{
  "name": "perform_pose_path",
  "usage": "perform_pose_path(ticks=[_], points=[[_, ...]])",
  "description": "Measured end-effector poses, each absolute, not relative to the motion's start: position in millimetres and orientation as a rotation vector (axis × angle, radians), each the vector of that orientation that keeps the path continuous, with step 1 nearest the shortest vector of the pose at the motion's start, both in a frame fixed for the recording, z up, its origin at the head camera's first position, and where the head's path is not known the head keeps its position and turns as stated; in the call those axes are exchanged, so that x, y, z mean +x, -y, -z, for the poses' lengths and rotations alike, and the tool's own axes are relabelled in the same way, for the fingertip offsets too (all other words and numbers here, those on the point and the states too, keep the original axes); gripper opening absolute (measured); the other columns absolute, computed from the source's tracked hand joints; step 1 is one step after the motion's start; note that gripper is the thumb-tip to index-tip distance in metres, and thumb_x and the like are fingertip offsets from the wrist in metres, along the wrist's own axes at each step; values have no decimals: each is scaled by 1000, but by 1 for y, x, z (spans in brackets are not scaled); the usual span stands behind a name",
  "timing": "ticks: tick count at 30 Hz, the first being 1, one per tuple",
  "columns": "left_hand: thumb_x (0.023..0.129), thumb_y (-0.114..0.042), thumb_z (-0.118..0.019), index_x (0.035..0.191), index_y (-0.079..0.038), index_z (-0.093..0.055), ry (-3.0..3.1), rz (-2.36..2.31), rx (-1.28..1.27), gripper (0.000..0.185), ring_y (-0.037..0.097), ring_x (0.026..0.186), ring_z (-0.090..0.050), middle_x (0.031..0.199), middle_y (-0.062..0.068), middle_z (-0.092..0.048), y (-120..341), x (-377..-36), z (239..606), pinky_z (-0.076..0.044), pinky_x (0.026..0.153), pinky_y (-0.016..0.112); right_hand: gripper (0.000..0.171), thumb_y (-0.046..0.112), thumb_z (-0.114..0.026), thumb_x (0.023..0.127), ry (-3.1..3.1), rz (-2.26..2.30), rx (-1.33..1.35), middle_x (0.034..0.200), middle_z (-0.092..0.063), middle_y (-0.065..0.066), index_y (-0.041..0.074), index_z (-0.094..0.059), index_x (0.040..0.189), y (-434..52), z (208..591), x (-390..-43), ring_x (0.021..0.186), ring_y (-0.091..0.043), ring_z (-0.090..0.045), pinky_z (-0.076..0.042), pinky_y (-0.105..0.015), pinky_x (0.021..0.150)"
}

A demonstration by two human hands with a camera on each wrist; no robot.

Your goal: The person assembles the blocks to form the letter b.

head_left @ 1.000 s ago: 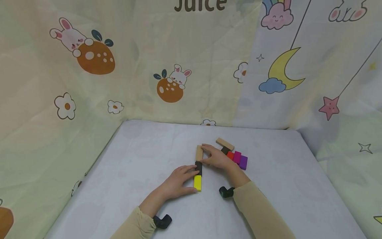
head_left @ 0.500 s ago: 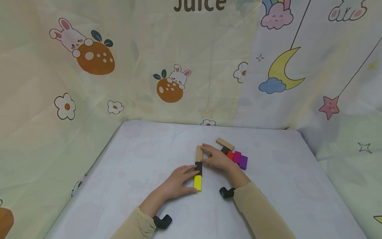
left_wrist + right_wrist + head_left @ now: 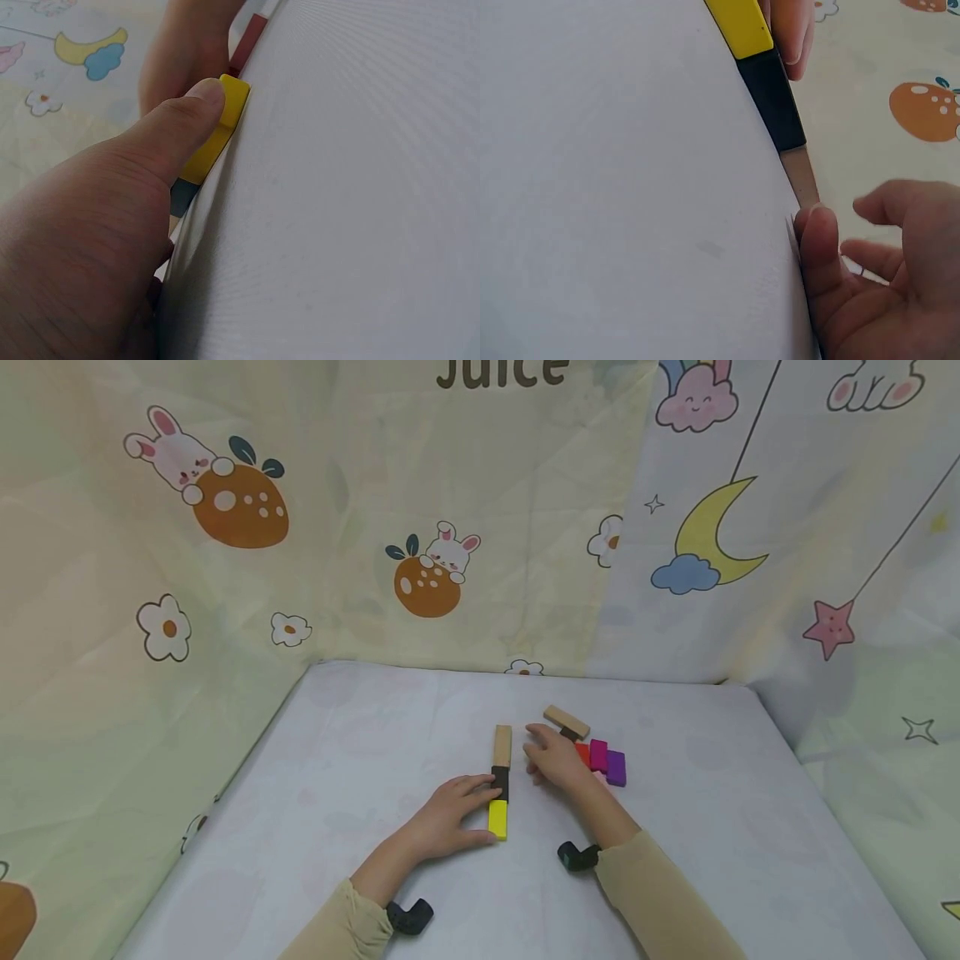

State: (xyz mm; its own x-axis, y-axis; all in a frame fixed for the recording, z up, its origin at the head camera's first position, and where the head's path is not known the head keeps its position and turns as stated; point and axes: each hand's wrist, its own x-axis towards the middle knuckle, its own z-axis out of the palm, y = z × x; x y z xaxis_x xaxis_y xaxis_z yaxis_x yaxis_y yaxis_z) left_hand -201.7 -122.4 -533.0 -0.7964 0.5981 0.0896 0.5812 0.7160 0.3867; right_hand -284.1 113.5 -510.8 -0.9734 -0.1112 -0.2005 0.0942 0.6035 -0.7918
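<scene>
- Head view, nearest first: the left hand (image 3: 446,818) lies at 8 o'clock of a block row, thumb and fingers wide apart, the thumb touching the yellow block (image 3: 498,822), fingertips on the black block (image 3: 505,781).
- The row runs toward 12 o'clock on the white tabletop (image 3: 360,735): yellow, black, then the wooden block (image 3: 502,746), end to end.
- The right hand (image 3: 555,756) hovers at the black block's 2 o'clock, its fingers loosely parted, just beside the wooden block and apart from it.
- At the right hand's 3 o'clock sit the purple block (image 3: 616,768), magenta block (image 3: 597,756) and red block (image 3: 582,753); a pale pink patch beneath them may be another block.
- Farthest, toward 1 o'clock, a second wooden block (image 3: 566,722) lies slanted.
</scene>
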Motion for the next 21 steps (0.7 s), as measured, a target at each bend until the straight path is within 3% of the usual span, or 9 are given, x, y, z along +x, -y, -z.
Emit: perform_pose_path(ticks=[9, 20, 21], points=[[77, -71, -48, 139, -40, -33, -2878, -623, 1006, 72, 16, 136, -27, 149, -16, -25, 122, -202, 531, -25, 112, 43, 38, 29, -49, 91, -2620, 1516, 235, 66, -62, -11, 23, -48, 128, -123, 512, -283, 48, -21, -60, -54, -31, 49], [77, -72, -46, 139, -40, -32, -2873, -639, 1010, 72, 16, 137, -26, 149, -17, -23, 124, -203, 533, -27, 112, 44, 41, 37, -45, 93, -2706, 1419, 75, 66, -60, -8, 30, -44, 133, -120, 502, -287, 51, -22, -57, -49, -30, 50], [77, -72, -46, 139, -40, -33, -2874, -637, 1007, 72, 17, 137, -27, 149, -17, -23, 124, -203, 533, -27, 112, 44, 42, 37, -45, 93, -2722, 1396, 60, 75, -62, -7, 29, -43, 134, -118, 499, -288, 52, -22, -56, -49, -29, 51]])
